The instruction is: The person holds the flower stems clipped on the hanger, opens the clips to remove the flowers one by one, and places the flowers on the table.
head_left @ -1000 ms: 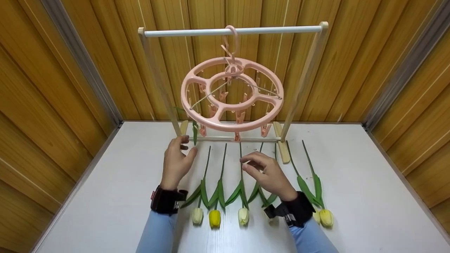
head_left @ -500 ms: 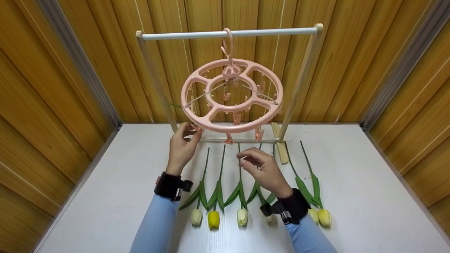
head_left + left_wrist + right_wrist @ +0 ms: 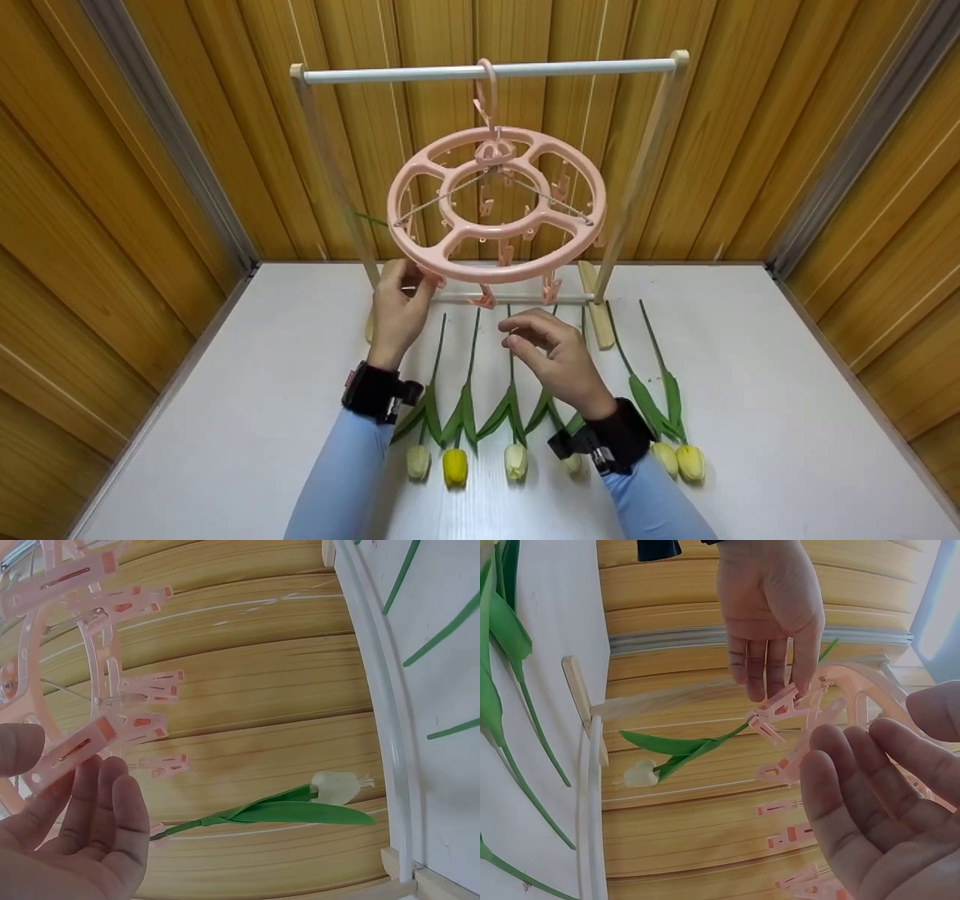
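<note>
A pink round clip hanger (image 3: pixel 484 273) hangs by its hook, with several clothespins below its ring. At the ring's near left, my left hand (image 3: pixel 400 311) pinches a pink clothespin (image 3: pixel 75 754) between thumb and fingers. A white tulip (image 3: pixel 686 750) hangs flower-down from a clip beyond that hand, its green leaves spread. My right hand (image 3: pixel 561 360) hovers over the laid-out stems, fingers loosely bent and holding nothing. In the right wrist view its fingers overlap the hanger's ring.
The hanger's hook sits on a white bar (image 3: pixel 585 69) of a wooden-legged rack. Several tulips lie in a row on the white table (image 3: pixel 225 420), among them a yellow tulip (image 3: pixel 454 468) and a pale tulip (image 3: pixel 515 462). Wood-panelled walls (image 3: pixel 135 187) enclose the table.
My left hand has risen to the hanger's near left and taken hold of a clothespin. The hanger has turned and swayed slightly. My right hand has shifted slightly left.
</note>
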### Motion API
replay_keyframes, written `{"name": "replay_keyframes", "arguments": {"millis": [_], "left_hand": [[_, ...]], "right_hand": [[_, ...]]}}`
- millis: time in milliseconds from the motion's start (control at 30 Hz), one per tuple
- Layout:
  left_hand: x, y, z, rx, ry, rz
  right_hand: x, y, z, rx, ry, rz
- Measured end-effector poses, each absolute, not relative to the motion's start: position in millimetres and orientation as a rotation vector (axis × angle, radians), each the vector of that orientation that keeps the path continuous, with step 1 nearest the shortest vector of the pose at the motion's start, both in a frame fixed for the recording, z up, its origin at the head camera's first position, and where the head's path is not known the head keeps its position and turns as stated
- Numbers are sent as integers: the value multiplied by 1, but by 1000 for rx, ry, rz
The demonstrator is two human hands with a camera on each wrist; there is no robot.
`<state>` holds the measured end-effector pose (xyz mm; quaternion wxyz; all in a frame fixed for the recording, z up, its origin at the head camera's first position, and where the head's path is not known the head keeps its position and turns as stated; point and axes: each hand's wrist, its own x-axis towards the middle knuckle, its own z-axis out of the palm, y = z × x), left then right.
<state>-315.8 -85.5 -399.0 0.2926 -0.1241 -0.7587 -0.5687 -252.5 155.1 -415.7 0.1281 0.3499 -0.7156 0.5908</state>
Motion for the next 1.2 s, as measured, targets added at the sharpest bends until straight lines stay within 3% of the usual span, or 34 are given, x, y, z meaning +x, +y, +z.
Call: {"name": "replay_keyframes", "arguments": {"millis": [1200], "left_hand": [[-269,-42,-395,-585,-2032,-1499]], "right_hand": [[-272,136,-401,796,-2136,1713]]}}
